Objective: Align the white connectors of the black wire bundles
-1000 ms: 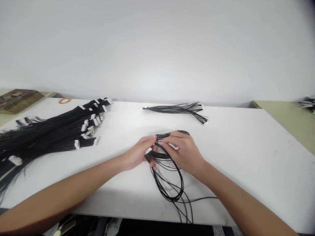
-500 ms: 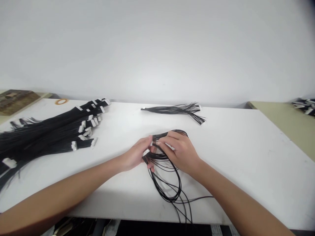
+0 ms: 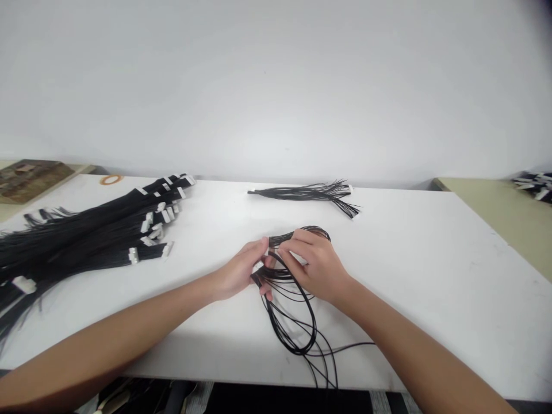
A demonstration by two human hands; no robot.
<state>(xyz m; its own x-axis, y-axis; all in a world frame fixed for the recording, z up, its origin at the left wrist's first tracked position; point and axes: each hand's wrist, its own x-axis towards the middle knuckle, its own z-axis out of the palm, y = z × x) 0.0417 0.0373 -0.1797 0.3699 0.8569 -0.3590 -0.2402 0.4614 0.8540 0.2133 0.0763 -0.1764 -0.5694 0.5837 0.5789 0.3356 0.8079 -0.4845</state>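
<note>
Above the middle of the white table, my left hand [image 3: 244, 270] is closed on a black wire harness [image 3: 297, 339] near its white connector [image 3: 257, 266]. Thumb and fingers wrap the connector end, which they partly cover. My right hand [image 3: 317, 261] pinches wires close to the connector, its fingertips almost meeting my left thumb. What exactly those fingertips grip is partly hidden. The harness bends into loops below both hands, and a few loose wires trail down to the table's front edge and off to the right.
A large pile of black wire harnesses [image 3: 95, 236] with white connectors covers the table's left side. Another wire bundle [image 3: 297, 192] lies at the back middle. An orange ring [image 3: 111, 179] sits back left, near a brown box [image 3: 32, 179]. More harnesses [image 3: 537, 185] lie far right.
Both hands hold nearly the same pose, my right fingers shifting very slightly at the connector. The view has moved a little, so the pile appears slightly farther right.
</note>
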